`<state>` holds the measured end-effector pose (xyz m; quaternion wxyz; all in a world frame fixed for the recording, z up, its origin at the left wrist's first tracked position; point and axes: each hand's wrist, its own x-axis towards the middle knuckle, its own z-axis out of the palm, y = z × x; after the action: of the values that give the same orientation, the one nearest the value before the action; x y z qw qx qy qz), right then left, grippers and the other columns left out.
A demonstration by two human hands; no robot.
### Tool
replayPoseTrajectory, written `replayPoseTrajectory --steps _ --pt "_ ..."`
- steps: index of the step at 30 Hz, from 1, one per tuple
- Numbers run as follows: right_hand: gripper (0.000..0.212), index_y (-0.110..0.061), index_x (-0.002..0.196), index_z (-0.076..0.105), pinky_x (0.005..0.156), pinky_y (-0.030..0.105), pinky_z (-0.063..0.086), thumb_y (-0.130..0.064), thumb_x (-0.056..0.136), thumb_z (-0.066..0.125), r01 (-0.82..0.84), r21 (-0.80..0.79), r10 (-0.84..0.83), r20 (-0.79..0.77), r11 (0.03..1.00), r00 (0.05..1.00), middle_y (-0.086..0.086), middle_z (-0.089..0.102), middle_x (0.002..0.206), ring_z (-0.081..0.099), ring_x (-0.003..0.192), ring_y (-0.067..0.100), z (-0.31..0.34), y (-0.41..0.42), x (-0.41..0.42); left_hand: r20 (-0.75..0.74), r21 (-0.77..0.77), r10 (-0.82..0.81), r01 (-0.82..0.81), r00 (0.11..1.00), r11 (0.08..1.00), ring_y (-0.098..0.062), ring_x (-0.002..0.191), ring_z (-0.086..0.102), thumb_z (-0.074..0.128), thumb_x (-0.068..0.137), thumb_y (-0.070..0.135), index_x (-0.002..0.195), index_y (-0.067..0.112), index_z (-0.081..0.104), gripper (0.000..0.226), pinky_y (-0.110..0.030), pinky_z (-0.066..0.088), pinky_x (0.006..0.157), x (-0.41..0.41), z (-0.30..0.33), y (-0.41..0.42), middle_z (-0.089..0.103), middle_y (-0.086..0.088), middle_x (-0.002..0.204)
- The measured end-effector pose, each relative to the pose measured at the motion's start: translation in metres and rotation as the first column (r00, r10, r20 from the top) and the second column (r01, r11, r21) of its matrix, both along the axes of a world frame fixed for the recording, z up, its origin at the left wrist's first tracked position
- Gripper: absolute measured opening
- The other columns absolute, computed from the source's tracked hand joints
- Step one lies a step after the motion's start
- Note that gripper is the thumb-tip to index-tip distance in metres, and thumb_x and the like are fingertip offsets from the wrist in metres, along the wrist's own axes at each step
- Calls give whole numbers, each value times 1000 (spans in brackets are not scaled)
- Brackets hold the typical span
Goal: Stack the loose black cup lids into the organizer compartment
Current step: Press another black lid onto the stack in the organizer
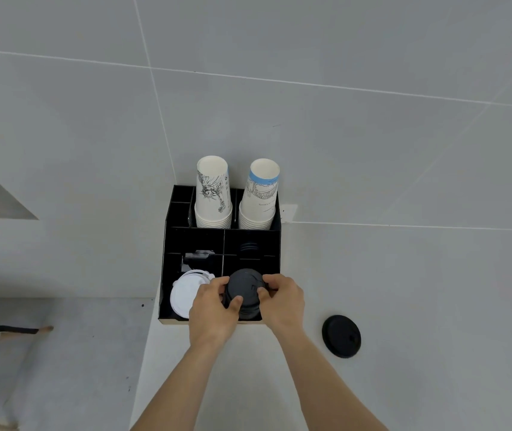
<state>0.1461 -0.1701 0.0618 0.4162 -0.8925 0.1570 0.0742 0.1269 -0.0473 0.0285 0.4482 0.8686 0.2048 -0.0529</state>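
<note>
A black organizer point(195, 236) stands against the tiled wall on a white counter. Both hands grip a stack of black cup lids point(245, 286) over its front right compartment. My left hand point(214, 301) holds the stack's left side with the thumb on the front. My right hand point(281, 298) holds the right side. One loose black lid point(341, 336) lies flat on the counter to the right of the organizer. More black lids point(249, 246) sit deep in the middle right compartment.
White lids point(183, 293) fill the front left compartment. Two stacks of upside-down paper cups point(212, 194) point(259, 197) stand in the back compartments. The counter's left edge drops to a grey floor, where another person's foot point(24, 332) shows.
</note>
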Motion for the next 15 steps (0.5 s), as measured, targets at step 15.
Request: replayPoseTrajectory --steps 15 --pt "29 -17 117 70 89 35 55 -14 88 68 19 5 -19 -27 1000 999 0 75 106 69 96 20 -14 -12 0 -29 65 -40 41 999 997 -19 103 64 76 83 34 128 29 56 50 -29 47 79 0 -4 -1 59 3 119"
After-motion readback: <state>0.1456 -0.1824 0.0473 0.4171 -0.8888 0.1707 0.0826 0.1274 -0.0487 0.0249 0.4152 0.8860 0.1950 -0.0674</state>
